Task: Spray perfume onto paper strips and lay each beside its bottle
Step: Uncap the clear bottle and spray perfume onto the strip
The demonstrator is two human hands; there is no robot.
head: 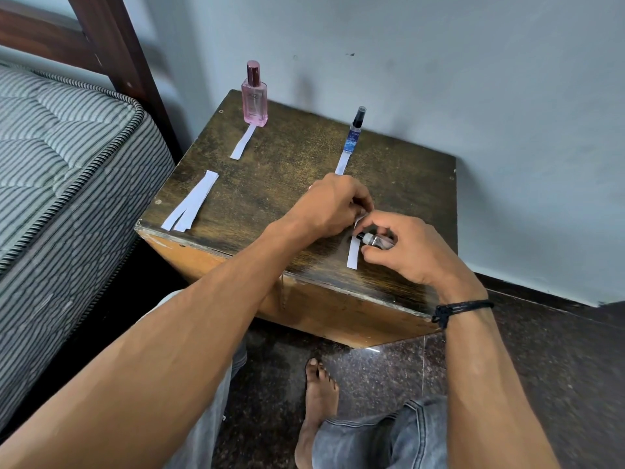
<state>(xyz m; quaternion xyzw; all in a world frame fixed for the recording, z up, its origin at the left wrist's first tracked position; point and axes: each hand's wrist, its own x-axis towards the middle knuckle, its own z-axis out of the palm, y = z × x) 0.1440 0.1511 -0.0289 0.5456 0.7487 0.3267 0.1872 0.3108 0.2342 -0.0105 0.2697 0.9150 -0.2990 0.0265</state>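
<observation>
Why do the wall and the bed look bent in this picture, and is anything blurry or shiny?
In the head view, the wide-angle lens bows straight lines near the edges, so the mattress and wall lean outward. Light is soft and even; the pink bottle casts only a faint shadow on the wall. The table top shows a dull sheen, and the floor one small bright glare. The hands look sharp, not blurred.

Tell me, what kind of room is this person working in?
Most likely a bedroom: a striped mattress on a dark wooden bed frame sits beside a small worn wooden table against a plain wall, with perfume bottles standing on it.
</observation>
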